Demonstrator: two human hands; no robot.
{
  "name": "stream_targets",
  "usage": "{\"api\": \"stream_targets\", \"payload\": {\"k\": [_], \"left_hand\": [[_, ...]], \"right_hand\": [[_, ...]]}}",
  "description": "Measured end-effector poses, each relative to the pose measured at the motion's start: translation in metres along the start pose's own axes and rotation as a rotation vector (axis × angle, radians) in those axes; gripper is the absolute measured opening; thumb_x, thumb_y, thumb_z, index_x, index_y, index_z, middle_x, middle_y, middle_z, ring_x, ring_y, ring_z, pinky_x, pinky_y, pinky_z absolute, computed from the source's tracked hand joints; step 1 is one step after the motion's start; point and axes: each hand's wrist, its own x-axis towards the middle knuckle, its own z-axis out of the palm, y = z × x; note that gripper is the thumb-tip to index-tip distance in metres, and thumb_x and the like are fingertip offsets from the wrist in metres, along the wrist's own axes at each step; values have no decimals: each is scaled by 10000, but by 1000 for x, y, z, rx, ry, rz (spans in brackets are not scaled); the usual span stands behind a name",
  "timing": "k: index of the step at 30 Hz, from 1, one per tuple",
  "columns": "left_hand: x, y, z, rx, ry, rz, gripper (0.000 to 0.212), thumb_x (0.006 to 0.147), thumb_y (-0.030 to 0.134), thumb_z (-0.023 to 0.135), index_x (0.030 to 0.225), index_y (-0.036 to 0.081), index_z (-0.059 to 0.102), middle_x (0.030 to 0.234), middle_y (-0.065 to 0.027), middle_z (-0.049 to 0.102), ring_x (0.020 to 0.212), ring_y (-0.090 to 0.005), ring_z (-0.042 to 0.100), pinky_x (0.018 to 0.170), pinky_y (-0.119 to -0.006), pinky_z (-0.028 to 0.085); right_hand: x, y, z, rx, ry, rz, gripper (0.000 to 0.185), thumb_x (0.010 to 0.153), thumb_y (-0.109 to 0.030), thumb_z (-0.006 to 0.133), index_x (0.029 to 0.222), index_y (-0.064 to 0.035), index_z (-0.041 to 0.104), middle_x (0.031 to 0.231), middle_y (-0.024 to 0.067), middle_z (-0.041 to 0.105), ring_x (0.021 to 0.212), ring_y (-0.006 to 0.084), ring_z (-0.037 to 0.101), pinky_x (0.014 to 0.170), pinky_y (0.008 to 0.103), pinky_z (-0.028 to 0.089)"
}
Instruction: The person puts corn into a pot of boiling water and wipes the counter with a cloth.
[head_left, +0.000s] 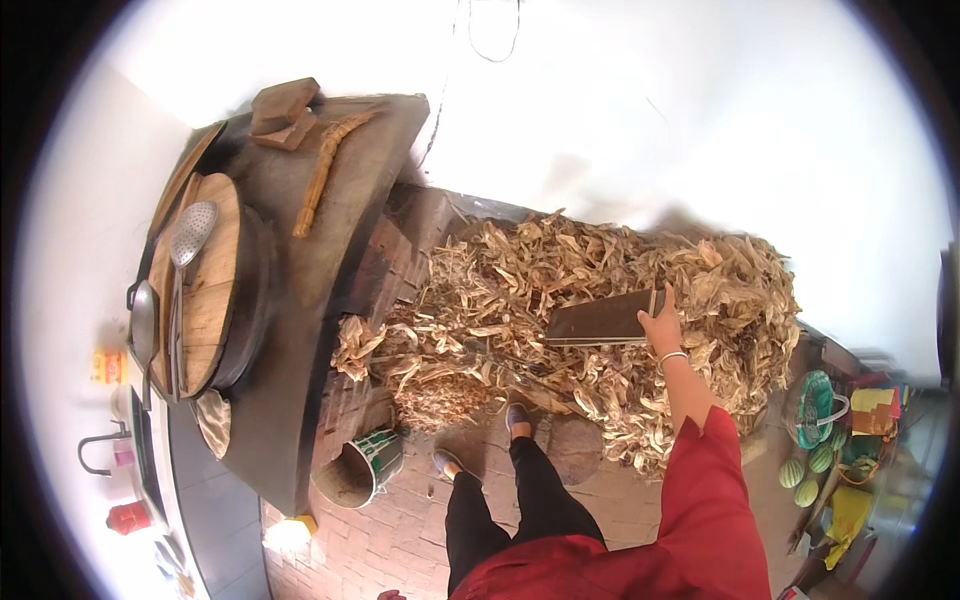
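Note:
My right hand (663, 324) grips one end of a dark flat wooden board or box (600, 318) with light edges. It is held over a large heap of dry corn husks (517, 262) against the white wall. Only the fingertips of my left hand (391, 595) show at the bottom edge, low beside my body; whether they hold anything is not visible. My feet stand on the brick floor at the near edge of the husks.
To the left is a stove counter (315, 270) with a wooden lid (214, 300), a skimmer (193, 232), a ladle (144, 322), a straw hand broom (321, 180) and bricks (283, 112). A bucket (360, 471) stands beside it. Watermelons (791, 472) and a green basket (814, 409) lie at right.

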Motion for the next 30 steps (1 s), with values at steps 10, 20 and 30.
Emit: {"api": "stream_targets", "payload": {"k": [10,20,30], "left_hand": [[24,17,-11,139,-85,-10,288,901,215,573,1090,-2,585,888,-103,623,699,-164,592,612,-277,514],[28,25,-14,135,-62,-63,230,912,163,551,1069,1,597,885,-95,623,712,-164,593,640,-284,529],[40,28,-12,129,-78,-53,230,919,158,554,1074,-7,596,884,-106,634,703,-168,601,631,-283,532]], "right_hand": [[3,-6,-6,-238,36,12,988,755,-280,744,1497,-214,94,1253,247,500,1092,398,552,869,463,496],[-3,-30,-17,-461,-55,184,750,792,-224,744,1429,-234,349,1285,272,423,1183,416,473,934,453,474],[4,3,0,-523,152,76,610,793,-225,732,1354,-251,495,1506,172,247,1374,358,274,1076,473,320]]}}
